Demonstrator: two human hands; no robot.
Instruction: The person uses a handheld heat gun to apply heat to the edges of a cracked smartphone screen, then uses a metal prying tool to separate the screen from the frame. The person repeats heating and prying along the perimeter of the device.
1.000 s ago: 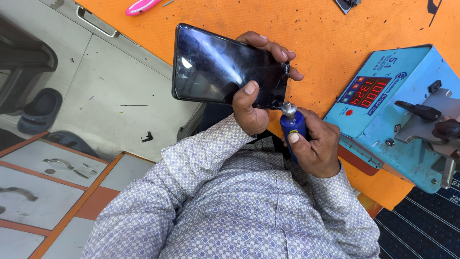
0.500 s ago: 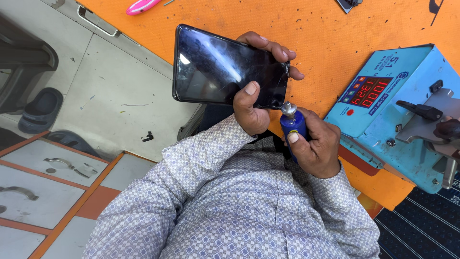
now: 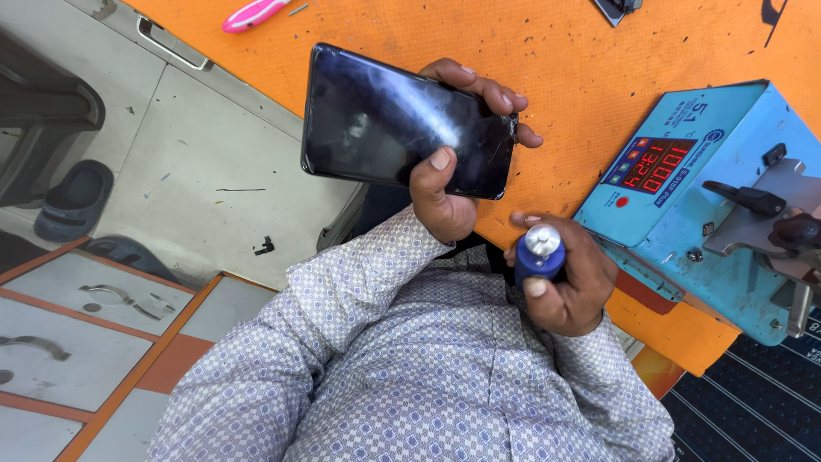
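The left hand [image 3: 445, 184] holds a black smartphone [image 3: 402, 124] up over the edge of the orange bench [image 3: 556, 60]. The thumb presses on the dark glass front and the fingers wrap round the far side, so the grip is tight on the phone. The screen is dark and shiny, with smudges on it, and one corner by the fingers looks chipped. The right hand [image 3: 564, 278] is just below, near the person's chest. Its grip is closed round a small blue tool with a silver cap [image 3: 540, 252], and the cap points up. The tool and the phone are near each other but do not touch. To the right, on the bench, sits a light blue machine [image 3: 684, 222] with red glowing numbers on a small display and a metal clamp part on top. A pink tool [image 3: 254, 14] lies at the far edge of the bench. The person wears a checked shirt sleeve [image 3: 342, 291]. A dark sandal [image 3: 77, 198] lies on the floor.
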